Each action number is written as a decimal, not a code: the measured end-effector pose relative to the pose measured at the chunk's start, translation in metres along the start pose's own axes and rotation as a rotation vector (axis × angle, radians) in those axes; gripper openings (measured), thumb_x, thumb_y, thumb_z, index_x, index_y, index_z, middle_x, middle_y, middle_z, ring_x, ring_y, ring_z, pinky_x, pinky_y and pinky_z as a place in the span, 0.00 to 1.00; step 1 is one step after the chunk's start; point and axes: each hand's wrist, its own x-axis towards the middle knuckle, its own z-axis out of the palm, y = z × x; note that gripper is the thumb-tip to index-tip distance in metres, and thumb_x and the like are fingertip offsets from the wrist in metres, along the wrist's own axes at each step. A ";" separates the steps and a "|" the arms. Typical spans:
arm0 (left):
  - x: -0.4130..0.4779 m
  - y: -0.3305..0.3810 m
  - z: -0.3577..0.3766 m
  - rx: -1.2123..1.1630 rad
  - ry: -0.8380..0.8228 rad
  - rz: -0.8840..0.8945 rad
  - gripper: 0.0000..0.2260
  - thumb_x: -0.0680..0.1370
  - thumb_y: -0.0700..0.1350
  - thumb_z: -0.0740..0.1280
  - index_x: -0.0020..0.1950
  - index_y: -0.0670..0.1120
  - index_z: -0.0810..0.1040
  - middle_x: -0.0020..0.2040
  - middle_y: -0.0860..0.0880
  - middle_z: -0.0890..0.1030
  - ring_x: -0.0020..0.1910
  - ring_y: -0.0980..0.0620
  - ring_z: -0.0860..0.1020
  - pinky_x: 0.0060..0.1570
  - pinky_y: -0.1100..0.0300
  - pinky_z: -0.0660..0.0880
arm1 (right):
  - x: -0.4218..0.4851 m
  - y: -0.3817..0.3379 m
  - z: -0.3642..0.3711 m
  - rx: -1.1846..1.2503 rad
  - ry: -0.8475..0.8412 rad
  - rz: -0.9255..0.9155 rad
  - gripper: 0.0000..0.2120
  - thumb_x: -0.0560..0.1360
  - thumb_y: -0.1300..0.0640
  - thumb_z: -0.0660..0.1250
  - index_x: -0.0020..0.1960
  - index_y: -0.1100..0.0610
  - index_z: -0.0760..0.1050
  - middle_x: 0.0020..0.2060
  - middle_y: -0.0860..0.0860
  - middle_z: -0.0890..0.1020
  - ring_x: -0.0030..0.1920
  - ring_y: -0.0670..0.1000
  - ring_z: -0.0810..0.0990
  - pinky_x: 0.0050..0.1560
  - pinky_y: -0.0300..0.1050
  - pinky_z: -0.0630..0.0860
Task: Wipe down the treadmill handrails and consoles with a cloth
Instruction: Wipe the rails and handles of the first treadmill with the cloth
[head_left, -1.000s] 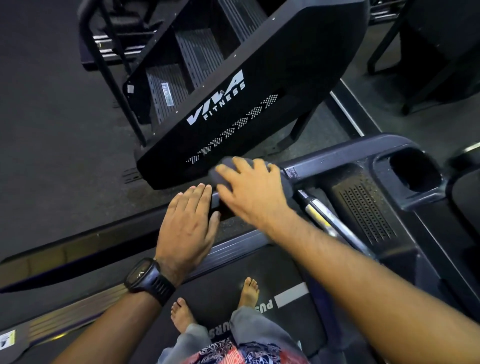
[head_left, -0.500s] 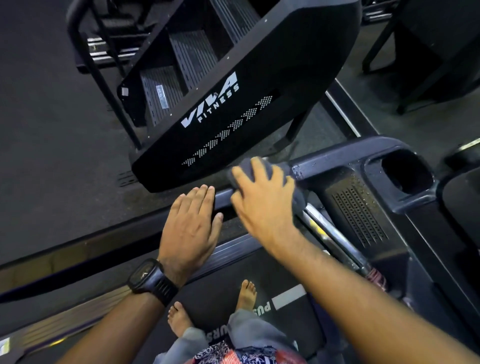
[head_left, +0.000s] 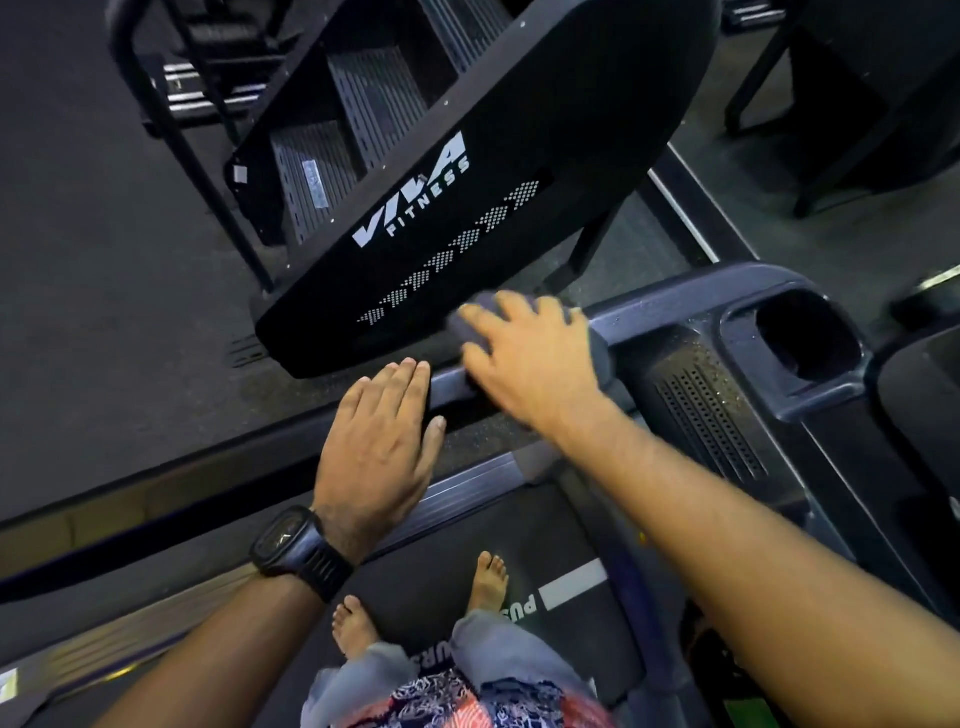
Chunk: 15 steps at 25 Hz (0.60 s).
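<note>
Black stair machine (head_left: 519, 130) with white VIVA FITNESS lettering in the upper middle, dark gym floor (head_left: 78, 260) at the left, black wristwatch (head_left: 284, 538) at lower left, bare feet (head_left: 488, 582) and patterned clothing (head_left: 441, 701) at the bottom, dark equipment frame (head_left: 857, 104) at upper right.

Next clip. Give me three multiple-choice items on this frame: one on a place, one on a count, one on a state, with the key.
1. Where is the cloth? A on the floor; B under the right hand on the handrail; C in the cup holder.
2. How many bare feet show? A one; B two; C none.
3. How does the left hand lie? A flat on the handrail; B gripping the cloth; C round a bottle.
Key: B, grey cloth shows round the fingers; B, both stand on the treadmill belt; A, its fingers are straight, holding nothing.
</note>
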 end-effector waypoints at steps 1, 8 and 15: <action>0.000 0.001 0.000 0.000 -0.004 0.000 0.25 0.81 0.51 0.57 0.73 0.38 0.69 0.70 0.40 0.73 0.69 0.42 0.72 0.69 0.45 0.67 | -0.002 0.010 -0.002 -0.022 0.016 0.104 0.22 0.78 0.42 0.57 0.70 0.44 0.69 0.67 0.53 0.73 0.60 0.62 0.72 0.61 0.63 0.68; 0.006 0.003 0.002 -0.004 -0.031 0.044 0.24 0.81 0.50 0.57 0.73 0.36 0.68 0.70 0.38 0.73 0.68 0.41 0.72 0.68 0.45 0.68 | 0.011 0.001 -0.005 0.021 -0.067 0.029 0.21 0.78 0.41 0.56 0.69 0.44 0.71 0.65 0.52 0.74 0.62 0.61 0.71 0.64 0.68 0.65; 0.018 -0.001 -0.001 -0.078 -0.119 0.168 0.25 0.82 0.49 0.55 0.74 0.34 0.66 0.72 0.37 0.71 0.71 0.40 0.70 0.69 0.44 0.68 | -0.002 -0.005 0.002 -0.024 -0.048 -0.003 0.23 0.77 0.40 0.56 0.71 0.41 0.69 0.68 0.51 0.72 0.62 0.61 0.71 0.65 0.69 0.65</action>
